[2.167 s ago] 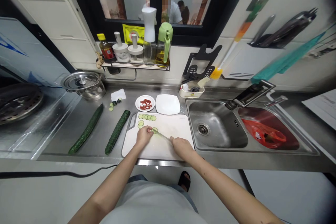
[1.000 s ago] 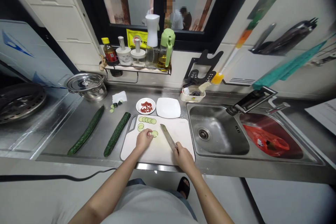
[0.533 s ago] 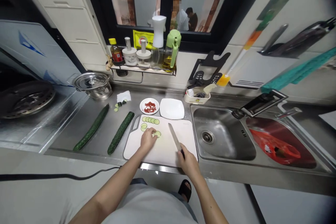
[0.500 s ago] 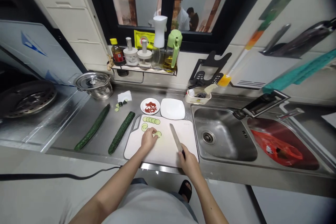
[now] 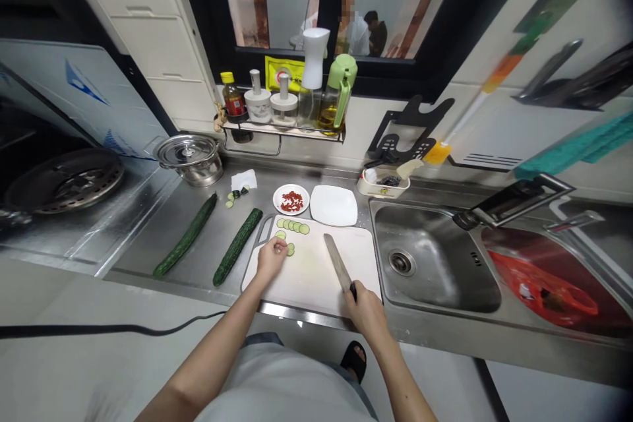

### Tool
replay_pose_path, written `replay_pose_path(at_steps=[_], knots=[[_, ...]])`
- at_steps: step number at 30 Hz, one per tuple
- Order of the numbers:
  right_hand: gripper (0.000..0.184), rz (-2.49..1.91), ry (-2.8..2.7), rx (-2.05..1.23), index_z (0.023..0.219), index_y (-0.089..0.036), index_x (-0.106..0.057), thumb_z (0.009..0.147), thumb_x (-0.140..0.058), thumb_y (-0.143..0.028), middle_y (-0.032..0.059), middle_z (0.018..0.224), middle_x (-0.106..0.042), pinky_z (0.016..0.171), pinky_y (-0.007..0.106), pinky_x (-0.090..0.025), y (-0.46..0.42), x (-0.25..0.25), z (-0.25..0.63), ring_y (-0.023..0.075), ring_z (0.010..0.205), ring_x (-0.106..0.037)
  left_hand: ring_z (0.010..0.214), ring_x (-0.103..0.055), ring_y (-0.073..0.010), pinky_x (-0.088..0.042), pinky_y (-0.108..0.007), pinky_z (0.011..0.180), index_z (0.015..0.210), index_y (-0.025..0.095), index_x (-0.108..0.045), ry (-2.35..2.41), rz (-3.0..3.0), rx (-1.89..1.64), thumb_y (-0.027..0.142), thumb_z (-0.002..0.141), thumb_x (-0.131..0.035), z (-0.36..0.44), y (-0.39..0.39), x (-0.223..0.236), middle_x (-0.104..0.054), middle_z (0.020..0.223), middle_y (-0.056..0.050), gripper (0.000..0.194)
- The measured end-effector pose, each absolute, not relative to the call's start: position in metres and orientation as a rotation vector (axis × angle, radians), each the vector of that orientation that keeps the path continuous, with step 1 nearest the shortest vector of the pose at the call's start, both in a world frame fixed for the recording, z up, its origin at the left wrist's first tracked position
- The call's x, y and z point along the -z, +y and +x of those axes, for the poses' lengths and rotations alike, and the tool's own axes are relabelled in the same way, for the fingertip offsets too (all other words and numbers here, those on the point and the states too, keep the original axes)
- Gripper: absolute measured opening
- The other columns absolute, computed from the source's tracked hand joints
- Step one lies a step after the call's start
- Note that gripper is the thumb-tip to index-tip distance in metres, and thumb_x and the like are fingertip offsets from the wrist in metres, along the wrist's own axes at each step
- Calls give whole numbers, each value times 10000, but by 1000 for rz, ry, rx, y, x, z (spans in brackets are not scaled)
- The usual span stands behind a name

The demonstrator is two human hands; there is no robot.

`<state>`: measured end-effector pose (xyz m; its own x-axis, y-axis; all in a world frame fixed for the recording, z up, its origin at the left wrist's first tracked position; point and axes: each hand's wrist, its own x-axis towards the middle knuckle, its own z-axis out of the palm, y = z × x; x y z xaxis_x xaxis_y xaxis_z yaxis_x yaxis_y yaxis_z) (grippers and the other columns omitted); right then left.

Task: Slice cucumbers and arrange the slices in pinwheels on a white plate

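My left hand (image 5: 271, 258) is over the left part of a white cutting board (image 5: 316, 283). Its fingers are pinched at the edge of a cucumber slice (image 5: 291, 250). Behind them, a row of thin cucumber slices (image 5: 293, 226) lies overlapping along the board's far edge, and another slice (image 5: 281, 235) shows just past the knuckles. On the right side, my right hand (image 5: 366, 308) is closed around the dark handle of a kitchen knife (image 5: 337, 262). The blade points away from me, low over the board.
Two cucumbers (image 5: 239, 247) lie left of the board. Beyond it stand a white plate (image 5: 333, 206) and a dish with red pieces (image 5: 291, 200). A lidded pot (image 5: 192, 161) is at back left, a sink (image 5: 435, 257) at right. Cucumber ends (image 5: 236, 194) lie near a tissue.
My left hand has drawn the cucumber slice leftward across the board, close to the other slices. My right hand keeps the knife in about the same place. The view has shifted slightly.
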<state>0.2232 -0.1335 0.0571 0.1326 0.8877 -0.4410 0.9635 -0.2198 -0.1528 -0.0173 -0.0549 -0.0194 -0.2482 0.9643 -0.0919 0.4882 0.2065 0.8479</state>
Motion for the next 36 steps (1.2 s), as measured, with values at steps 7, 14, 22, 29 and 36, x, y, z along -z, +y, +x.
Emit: replay_pose_path(at_steps=[7, 14, 22, 29, 36], knots=[[333, 2146, 1806, 678, 1102, -192, -539, 987, -289, -379, 124, 1016, -696, 660, 266, -368, -134, -68, 222, 223, 935, -652, 693, -598, -136, -407, -217, 643, 805, 195, -630, 1978, 1305, -920, 237, 730, -611, -49, -45, 33, -667, 758, 3, 88], [348, 2136, 1808, 698, 1118, -181, -533, 989, -272, -372, 120, 1010, -693, 682, 275, -384, -134, -69, 220, 232, 952, -646, 732, -604, -153, -345, -229, 618, 837, 230, -653, 2114, 1479, -691, 266, 781, -577, -50, -46, 28, -687, 781, 7, 101], [342, 2138, 1811, 705, 1155, -199, -525, 990, -283, -375, 124, 1017, -699, 701, 275, -388, -135, -72, 219, 228, 955, -651, 868, -607, -180, -379, -251, 720, 898, 234, -682, 2133, 1603, -638, 253, 793, -567, -45, -47, 20, -702, 902, -19, 157], [336, 2138, 1782, 692, 1144, -206, -512, 991, -274, -389, 125, 1001, -700, 712, 280, -392, -136, -72, 219, 232, 954, -655, 973, -592, -222, -393, -314, 857, 958, 236, -694, 2051, 1676, -629, 270, 825, -543, -23, -29, 6, -694, 987, -44, 204], [351, 2140, 1749, 683, 1142, -192, -486, 998, -222, -374, 126, 988, -696, 715, 297, -405, -138, -67, 216, 242, 953, -656, 1075, -534, -271, -339, -382, 939, 1095, 245, -671, 1948, 1912, -443, 267, 844, -520, 11, -3, -7, -654, 1074, -91, 294]])
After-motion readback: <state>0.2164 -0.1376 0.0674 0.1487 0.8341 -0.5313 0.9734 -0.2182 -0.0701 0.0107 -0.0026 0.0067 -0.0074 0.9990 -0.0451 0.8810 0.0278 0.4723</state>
